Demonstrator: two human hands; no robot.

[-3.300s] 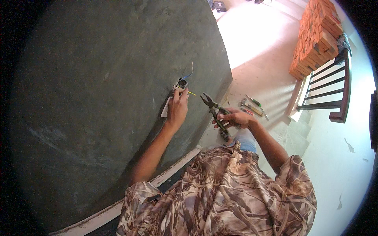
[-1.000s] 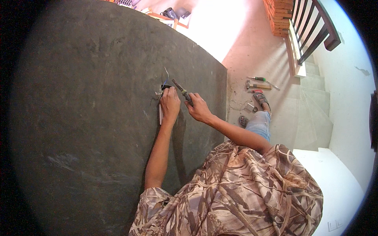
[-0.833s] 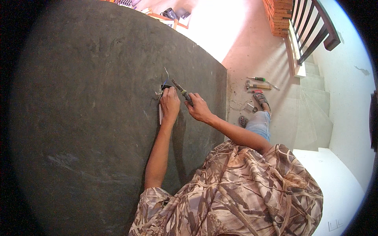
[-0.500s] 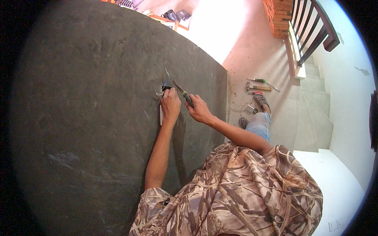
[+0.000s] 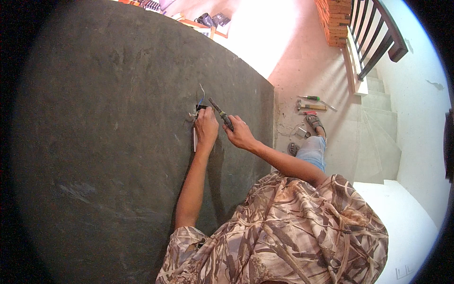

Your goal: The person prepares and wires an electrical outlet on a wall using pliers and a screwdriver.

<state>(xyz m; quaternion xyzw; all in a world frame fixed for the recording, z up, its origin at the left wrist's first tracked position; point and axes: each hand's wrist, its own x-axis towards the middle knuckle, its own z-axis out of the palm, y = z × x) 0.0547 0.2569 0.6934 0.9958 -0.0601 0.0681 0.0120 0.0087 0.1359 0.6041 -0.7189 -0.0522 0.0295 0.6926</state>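
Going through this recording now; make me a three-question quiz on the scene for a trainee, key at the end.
1. Fill in: the right hand holds the ____, while the left hand is at the wires on the dark wall.
2. True or false: the hammer lies on the floor, apart from both hands.
3. What colour are the stacked bricks? (a) grey (b) orange (c) white

Key: 1. pliers; 2. true; 3. b
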